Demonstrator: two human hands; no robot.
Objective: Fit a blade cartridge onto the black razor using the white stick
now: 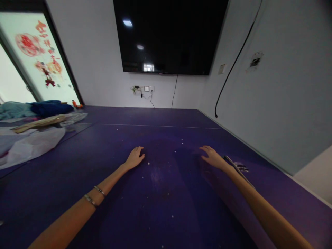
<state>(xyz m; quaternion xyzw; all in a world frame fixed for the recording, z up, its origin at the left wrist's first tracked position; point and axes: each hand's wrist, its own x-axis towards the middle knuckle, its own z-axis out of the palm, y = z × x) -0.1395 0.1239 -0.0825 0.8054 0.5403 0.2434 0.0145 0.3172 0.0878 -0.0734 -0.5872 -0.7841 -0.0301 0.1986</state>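
Note:
A wide purple tabletop (155, 186) with small white specks scattered over it fills the lower view. Over its middle left is my left hand (134, 157), fingers stretched forward and holding nothing; two bracelets circle that forearm. Across from it, my right hand (213, 158) reaches out with its fingers apart, also holding nothing. Whether either palm touches the surface I cannot tell. Partly hidden behind my right forearm lies a thin, dark-edged object (240, 171), its kind unclear, beside several small dark pieces (241, 167).
Left, a white plastic bag (38, 145), a flat brown piece (41, 122) and blue cloth (53, 108) are piled near an orange item (76, 104). A black television (168, 38) hangs on the wall above sockets (146, 89). At right dangles a black cable (230, 71).

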